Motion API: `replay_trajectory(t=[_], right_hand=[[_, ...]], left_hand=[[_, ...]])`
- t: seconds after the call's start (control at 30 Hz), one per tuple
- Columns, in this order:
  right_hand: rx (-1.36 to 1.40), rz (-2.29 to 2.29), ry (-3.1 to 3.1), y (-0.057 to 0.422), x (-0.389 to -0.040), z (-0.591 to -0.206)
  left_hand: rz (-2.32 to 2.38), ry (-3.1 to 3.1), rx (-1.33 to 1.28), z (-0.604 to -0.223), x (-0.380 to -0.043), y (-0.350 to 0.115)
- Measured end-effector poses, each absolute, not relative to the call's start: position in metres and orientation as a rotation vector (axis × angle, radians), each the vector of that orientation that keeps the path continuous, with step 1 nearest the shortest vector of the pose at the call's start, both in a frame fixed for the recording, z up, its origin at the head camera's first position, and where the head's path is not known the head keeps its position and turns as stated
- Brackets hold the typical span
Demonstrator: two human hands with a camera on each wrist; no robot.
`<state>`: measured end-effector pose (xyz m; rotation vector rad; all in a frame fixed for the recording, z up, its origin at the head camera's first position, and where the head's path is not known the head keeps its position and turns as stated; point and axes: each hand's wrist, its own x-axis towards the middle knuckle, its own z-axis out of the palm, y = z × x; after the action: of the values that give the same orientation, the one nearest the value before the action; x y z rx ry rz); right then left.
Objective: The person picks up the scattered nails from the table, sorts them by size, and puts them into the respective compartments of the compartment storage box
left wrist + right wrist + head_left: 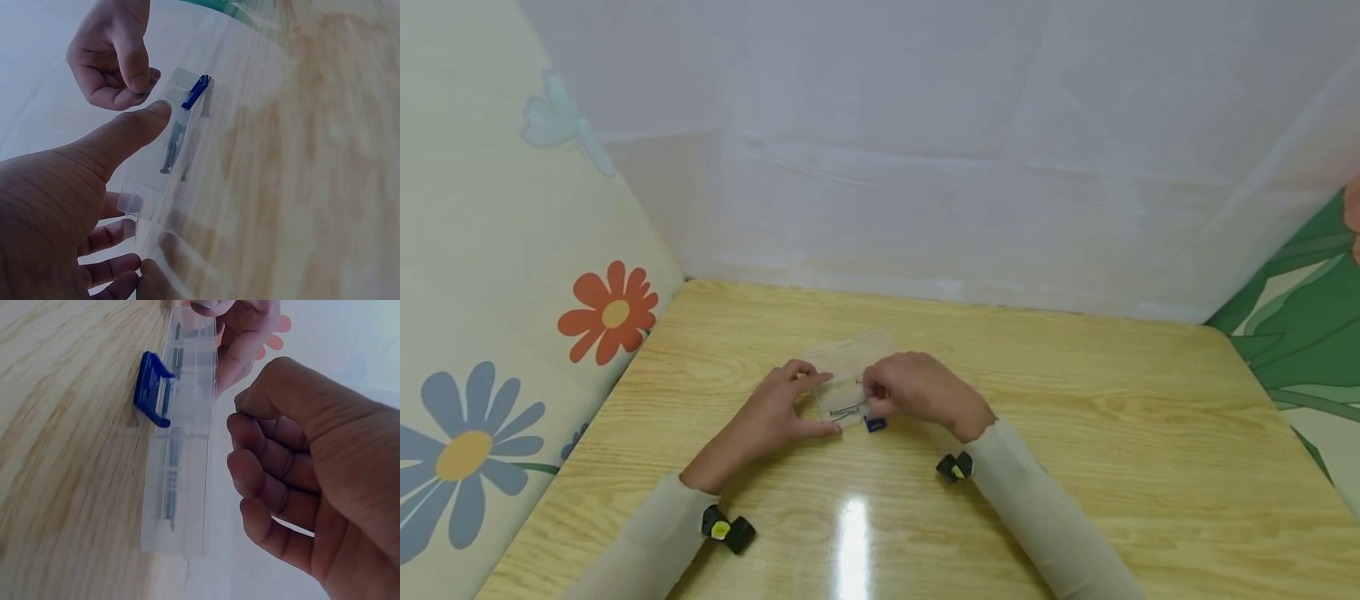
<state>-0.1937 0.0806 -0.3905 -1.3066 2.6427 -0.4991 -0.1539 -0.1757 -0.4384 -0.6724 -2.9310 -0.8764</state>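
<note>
A clear plastic box with a blue latch on its near side sits on the table, its transparent lid raised at the back. Several long metal nails lie inside; the right wrist view shows more of the nails through the wall. My left hand grips the left end of the box, thumb along the near wall and fingers at the end and far side. Above the box's right part hovers my right hand, fingers curled and thumb against the index finger, with nothing visible between them.
The wood-grain table extends around the box on every side. Behind it hangs a white cloth. Flower-printed panels stand at the left and right edges. Each wrist carries a small black camera.
</note>
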Motion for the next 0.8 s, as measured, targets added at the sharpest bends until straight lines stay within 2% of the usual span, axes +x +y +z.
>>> replay_trajectory(t=[0.8], right_hand=[[-1.257,-0.455,2.747,0.142,-0.177,-0.393]], left_hand=[[-0.875,-2.951,-0.667,-0.437,-0.152,-0.176]])
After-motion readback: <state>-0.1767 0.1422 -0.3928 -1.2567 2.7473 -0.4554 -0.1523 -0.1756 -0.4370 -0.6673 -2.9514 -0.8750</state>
